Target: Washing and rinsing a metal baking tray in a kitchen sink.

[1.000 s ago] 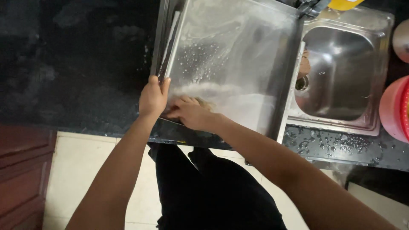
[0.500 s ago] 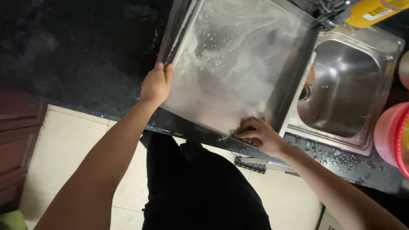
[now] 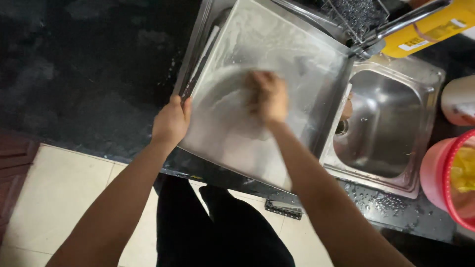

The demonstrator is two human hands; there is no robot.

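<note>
Since the earlier frame, right hand (image 3: pixel 267 96) moves from tray's near corner to its soapy centre, fist blurred, contents indiscernible. Left hand (image 3: pixel 171 122) grips left rim of steel tray (image 3: pixel 232 148), tilted over counter beside sink (image 3: pixel 383 128). Firm bracing should aid even, overlapping strokes.

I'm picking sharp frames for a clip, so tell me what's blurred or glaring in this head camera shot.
Head view: the right hand is motion-smeared on the large soapy steel tray; the left hand gripping the tray's edge is sharper; soft glare lies across the tray; the black countertop is dim.
</note>
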